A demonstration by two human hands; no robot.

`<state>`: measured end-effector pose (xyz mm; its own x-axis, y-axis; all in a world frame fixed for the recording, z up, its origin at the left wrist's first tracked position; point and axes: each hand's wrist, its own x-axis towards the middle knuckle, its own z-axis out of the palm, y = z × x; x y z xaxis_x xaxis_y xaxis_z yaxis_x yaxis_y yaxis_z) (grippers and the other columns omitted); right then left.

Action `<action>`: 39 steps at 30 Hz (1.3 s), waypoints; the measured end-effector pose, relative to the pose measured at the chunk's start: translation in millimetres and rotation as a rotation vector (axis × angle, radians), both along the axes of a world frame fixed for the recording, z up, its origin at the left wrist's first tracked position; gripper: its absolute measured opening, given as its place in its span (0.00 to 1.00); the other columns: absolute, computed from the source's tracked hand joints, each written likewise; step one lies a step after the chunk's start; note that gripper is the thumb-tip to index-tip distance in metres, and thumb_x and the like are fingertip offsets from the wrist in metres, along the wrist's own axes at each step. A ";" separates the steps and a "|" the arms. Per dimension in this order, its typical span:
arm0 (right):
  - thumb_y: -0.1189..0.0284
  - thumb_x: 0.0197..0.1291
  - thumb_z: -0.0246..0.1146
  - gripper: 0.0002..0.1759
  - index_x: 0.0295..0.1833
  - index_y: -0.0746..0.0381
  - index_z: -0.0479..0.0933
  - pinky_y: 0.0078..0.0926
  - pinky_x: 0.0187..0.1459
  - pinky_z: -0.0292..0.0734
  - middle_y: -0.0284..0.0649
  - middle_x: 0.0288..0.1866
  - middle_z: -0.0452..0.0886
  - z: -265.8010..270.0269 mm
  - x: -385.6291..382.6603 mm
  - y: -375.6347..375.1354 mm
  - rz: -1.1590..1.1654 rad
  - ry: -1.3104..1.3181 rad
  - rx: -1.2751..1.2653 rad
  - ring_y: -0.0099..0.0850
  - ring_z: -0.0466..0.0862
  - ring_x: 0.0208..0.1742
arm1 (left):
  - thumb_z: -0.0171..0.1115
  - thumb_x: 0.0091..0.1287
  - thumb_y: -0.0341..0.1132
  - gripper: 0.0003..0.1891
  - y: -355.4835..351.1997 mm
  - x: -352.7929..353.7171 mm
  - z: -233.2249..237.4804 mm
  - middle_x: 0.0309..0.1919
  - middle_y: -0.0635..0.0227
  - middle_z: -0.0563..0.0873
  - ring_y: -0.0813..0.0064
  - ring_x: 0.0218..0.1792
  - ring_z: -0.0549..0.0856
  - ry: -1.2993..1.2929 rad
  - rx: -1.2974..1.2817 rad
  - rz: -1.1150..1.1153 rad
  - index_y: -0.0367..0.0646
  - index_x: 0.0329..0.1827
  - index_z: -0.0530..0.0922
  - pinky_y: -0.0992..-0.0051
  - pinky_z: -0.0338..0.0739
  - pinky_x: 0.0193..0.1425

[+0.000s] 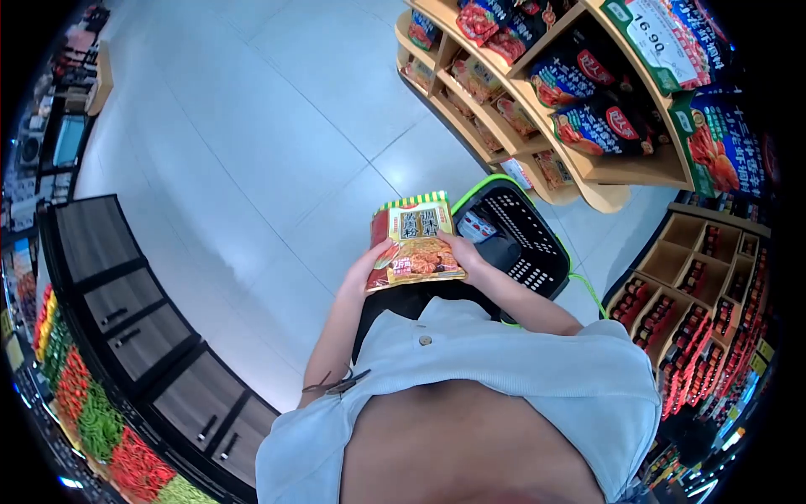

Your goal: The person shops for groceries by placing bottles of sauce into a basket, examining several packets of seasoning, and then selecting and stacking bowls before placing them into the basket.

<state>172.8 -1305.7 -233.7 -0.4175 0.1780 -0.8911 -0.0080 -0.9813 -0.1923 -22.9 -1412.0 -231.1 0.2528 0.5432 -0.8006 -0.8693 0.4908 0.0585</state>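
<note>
A red and gold bag of seasoning powder [413, 244], with a green-and-yellow striped top edge and a food picture, is held in front of my body. My left hand [369, 262] grips its left side, thumb on the front. At the right side my right hand [463, 254] closes on the bag, its thumb also on the front. The other fingers of both hands are hidden behind the bag. Just beyond my right hand stands a black shopping basket [546, 244] with a bright green rim, holding a white-and-blue package [477, 227] and a dark item I cannot make out.
A wooden shelf unit [604, 172] at the upper right carries dark packets [600, 126] and a price sign [659, 42]. Lower right, another shelf [663, 260] holds red-labelled jars. Dark cabinets [126, 307] with peppers [101, 416] above line the left. Tiled floor [277, 126] stretches ahead.
</note>
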 end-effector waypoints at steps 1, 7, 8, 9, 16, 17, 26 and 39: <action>0.65 0.68 0.53 0.21 0.56 0.71 0.67 0.30 0.47 0.81 0.46 0.49 0.79 2.6 -10.4 17.8 0.028 0.014 0.154 0.32 0.83 0.46 | 0.62 0.64 0.36 0.24 17.7 -7.8 7.7 0.50 0.55 0.80 0.68 0.45 0.84 0.172 0.037 0.002 0.35 0.59 0.67 0.68 0.82 0.48; 0.66 0.64 0.59 0.19 0.54 0.67 0.72 0.22 0.50 0.74 0.37 0.48 0.80 60.1 -62.5 127.2 0.193 0.184 0.722 0.21 0.78 0.47 | 0.65 0.60 0.31 0.27 113.2 -82.9 59.1 0.52 0.59 0.79 0.69 0.48 0.82 0.562 0.328 -0.016 0.38 0.61 0.66 0.68 0.81 0.50; 0.66 0.64 0.60 0.18 0.55 0.67 0.72 0.22 0.50 0.73 0.36 0.48 0.80 68.7 -68.8 144.1 0.252 0.201 0.786 0.20 0.78 0.47 | 0.67 0.58 0.31 0.26 130.7 -102.2 72.3 0.51 0.60 0.80 0.71 0.47 0.82 0.624 0.397 -0.084 0.38 0.59 0.68 0.69 0.81 0.50; 0.67 0.63 0.61 0.18 0.55 0.65 0.73 0.22 0.51 0.73 0.34 0.48 0.80 77.4 -76.2 158.2 0.238 0.231 0.822 0.20 0.78 0.48 | 0.68 0.57 0.30 0.25 148.1 -121.8 84.9 0.49 0.61 0.81 0.73 0.46 0.83 0.686 0.465 -0.150 0.38 0.57 0.70 0.70 0.80 0.49; 0.78 0.59 0.63 0.14 0.52 0.66 0.76 0.24 0.51 0.75 0.35 0.47 0.81 152.9 -144.5 241.2 0.249 0.222 1.044 0.21 0.78 0.46 | 0.70 0.56 0.30 0.18 282.9 -233.1 159.6 0.40 0.68 0.85 0.80 0.40 0.82 0.922 0.943 -0.583 0.35 0.48 0.78 0.76 0.79 0.45; 0.79 0.56 0.65 0.15 0.51 0.65 0.77 0.24 0.50 0.75 0.36 0.47 0.82 163.6 -158.9 250.7 0.238 0.225 1.158 0.21 0.78 0.46 | 0.70 0.56 0.30 0.18 297.1 -245.1 165.5 0.39 0.68 0.85 0.80 0.40 0.82 0.921 0.960 -0.603 0.35 0.48 0.78 0.77 0.79 0.45; 0.72 0.52 0.69 0.16 0.46 0.66 0.80 0.18 0.41 0.74 0.35 0.38 0.85 210.7 -226.2 336.6 0.216 0.008 1.302 0.16 0.78 0.38 | 0.72 0.53 0.31 0.29 446.0 -318.4 188.7 0.52 0.67 0.80 0.76 0.52 0.77 0.754 1.201 -0.677 0.38 0.59 0.71 0.70 0.73 0.56; 0.72 0.53 0.69 0.11 0.42 0.65 0.82 0.16 0.38 0.75 0.34 0.36 0.85 214.9 -274.3 459.2 0.088 -0.105 1.399 0.16 0.78 0.36 | 0.74 0.52 0.32 0.31 605.0 -371.7 176.1 0.53 0.67 0.79 0.75 0.53 0.76 0.682 1.218 -0.856 0.37 0.59 0.71 0.70 0.72 0.58</action>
<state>-101.5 -846.5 -18.9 -0.4171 0.9084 -0.0283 0.1184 0.0234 -0.9927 -394.6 -806.9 -55.0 0.5949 0.7959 -0.1128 -0.0368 0.1672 0.9852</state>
